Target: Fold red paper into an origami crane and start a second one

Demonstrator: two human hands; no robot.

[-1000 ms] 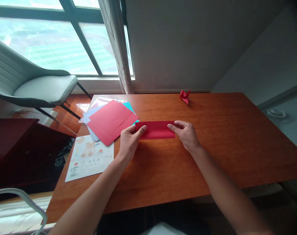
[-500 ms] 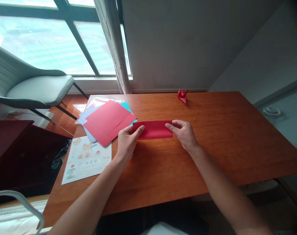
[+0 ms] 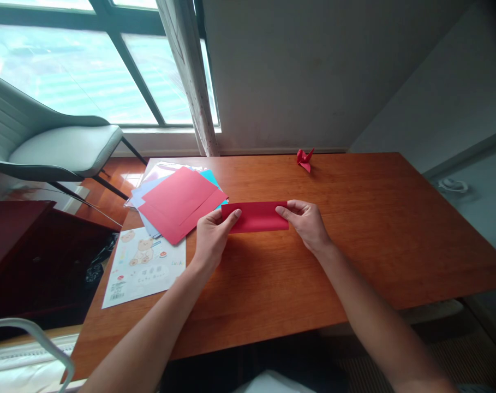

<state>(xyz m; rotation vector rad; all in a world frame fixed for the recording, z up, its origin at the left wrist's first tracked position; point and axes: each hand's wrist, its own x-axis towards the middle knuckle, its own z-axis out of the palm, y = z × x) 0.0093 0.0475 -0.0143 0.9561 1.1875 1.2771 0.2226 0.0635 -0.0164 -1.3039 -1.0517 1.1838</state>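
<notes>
A folded red paper [image 3: 259,217], a long narrow rectangle, is stretched between my two hands above the wooden table. My left hand [image 3: 213,234] pinches its left end, thumb on the near face and fingers behind. At the opposite end my right hand [image 3: 309,222] grips the upper right corner in the same way. Just left of my left hand, larger red sheets [image 3: 182,204] lie over pale blue and turquoise paper. A small red origami crane [image 3: 304,160] stands near the table's back edge.
On the table's left side lies a white sheet with a bear drawing [image 3: 145,265]. Clear plastic packaging [image 3: 166,168] is under the paper pile. A grey chair [image 3: 67,147] stands beyond the left edge, by the window. A wall runs along the back of the wooden table [image 3: 374,234].
</notes>
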